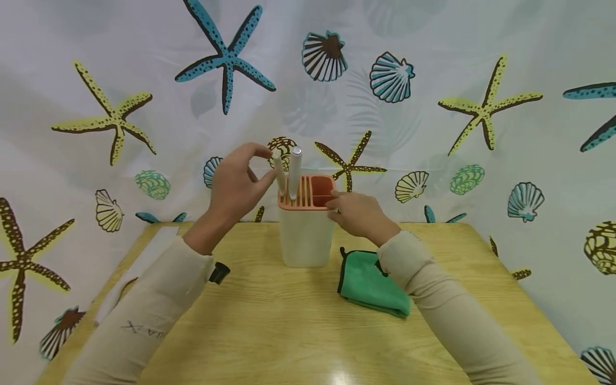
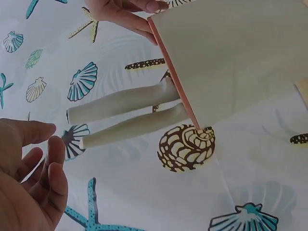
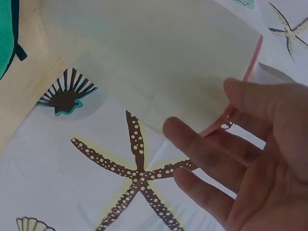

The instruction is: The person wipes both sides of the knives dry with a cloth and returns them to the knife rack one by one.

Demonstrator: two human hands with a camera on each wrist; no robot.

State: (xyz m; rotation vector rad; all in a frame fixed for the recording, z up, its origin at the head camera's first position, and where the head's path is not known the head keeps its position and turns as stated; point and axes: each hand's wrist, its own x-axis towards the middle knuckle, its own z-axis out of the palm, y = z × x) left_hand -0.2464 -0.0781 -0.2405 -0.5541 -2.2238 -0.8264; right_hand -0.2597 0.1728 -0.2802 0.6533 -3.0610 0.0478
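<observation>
A cream knife holder (image 1: 306, 238) with an orange slotted top stands upright at the back of the table. Two pale knife handles, a thicker one (image 1: 294, 174) with a shiny end and a slimmer one (image 1: 279, 174), rise from its left slots; their blades are hidden inside. My left hand (image 1: 238, 179) is beside the slimmer handle, fingers loosely bent. In the left wrist view a small gap shows between its fingertips and that handle. At the right corner, my right hand (image 3: 260, 144) grips the holder's rim between thumb and fingers.
A folded green cloth (image 1: 368, 280) with black edging lies right of the holder, partly under the right sleeve. A long white board (image 1: 144, 256) lies along the table's left side. Beside the left sleeve is a small black object (image 1: 219, 272). A patterned curtain (image 1: 433, 32) hangs behind.
</observation>
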